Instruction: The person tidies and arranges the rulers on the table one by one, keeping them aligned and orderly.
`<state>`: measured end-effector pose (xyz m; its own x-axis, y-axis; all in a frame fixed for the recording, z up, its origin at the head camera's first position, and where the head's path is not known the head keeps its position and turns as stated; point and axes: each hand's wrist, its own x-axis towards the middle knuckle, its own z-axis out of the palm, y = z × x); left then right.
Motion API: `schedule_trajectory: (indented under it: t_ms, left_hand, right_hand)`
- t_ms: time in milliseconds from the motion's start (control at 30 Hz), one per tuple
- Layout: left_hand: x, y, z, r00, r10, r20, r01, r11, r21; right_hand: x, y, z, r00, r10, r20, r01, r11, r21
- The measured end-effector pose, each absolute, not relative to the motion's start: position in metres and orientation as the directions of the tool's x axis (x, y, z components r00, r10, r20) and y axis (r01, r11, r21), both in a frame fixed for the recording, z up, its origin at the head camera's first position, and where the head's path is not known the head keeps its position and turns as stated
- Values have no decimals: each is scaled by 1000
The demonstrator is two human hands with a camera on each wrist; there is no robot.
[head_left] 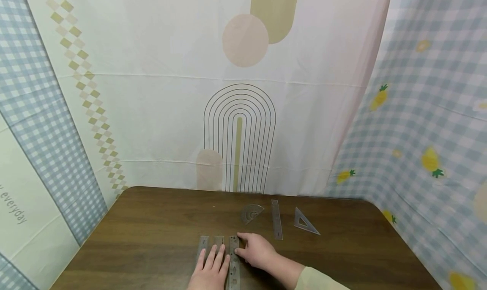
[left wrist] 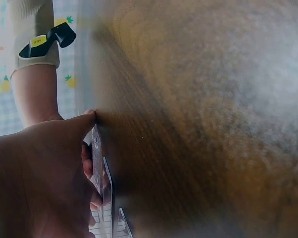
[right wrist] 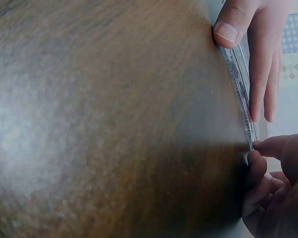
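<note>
Three clear straight strips lie side by side near the table's front. My left hand [head_left: 209,269] rests over them with straight, slightly spread fingers, covering parts of the left ruler [head_left: 204,240] and the middle ruler [head_left: 219,239]. The rightmost strip is a stencil ruler [head_left: 233,264] with cut-out shapes. My right hand [head_left: 256,251] holds its far right corner between thumb and index finger, the other fingers curled under. In the right wrist view, that thumb and finger meet at the end of the graduated edge [right wrist: 238,87], while the left thumb [right wrist: 231,29] lies at the other end.
Farther back on the brown wooden table [head_left: 152,222] lie a clear protractor [head_left: 252,213], another clear ruler [head_left: 277,220] and a set square [head_left: 305,225]. A patterned cloth [head_left: 160,125] hangs behind the table, and a checked cloth [head_left: 411,125] hangs to the right.
</note>
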<state>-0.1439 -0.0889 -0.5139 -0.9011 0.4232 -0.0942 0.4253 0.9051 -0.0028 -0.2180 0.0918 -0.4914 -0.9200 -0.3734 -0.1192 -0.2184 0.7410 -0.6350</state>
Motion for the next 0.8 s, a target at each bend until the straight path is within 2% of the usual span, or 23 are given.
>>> schedule_trajectory:
  t_ms: [500,800]
  left_hand:
    - [-141,-89,-509,-912,409,-39,407,912,54]
    - [-145,-83,-502,-919,391,-50,377,909,178]
  right_hand:
    - [-216,97,-496,-943,-317,-100,-154,684,-713]
    - [-209,106,-491,-948,-313,-62,-136,572,-809]
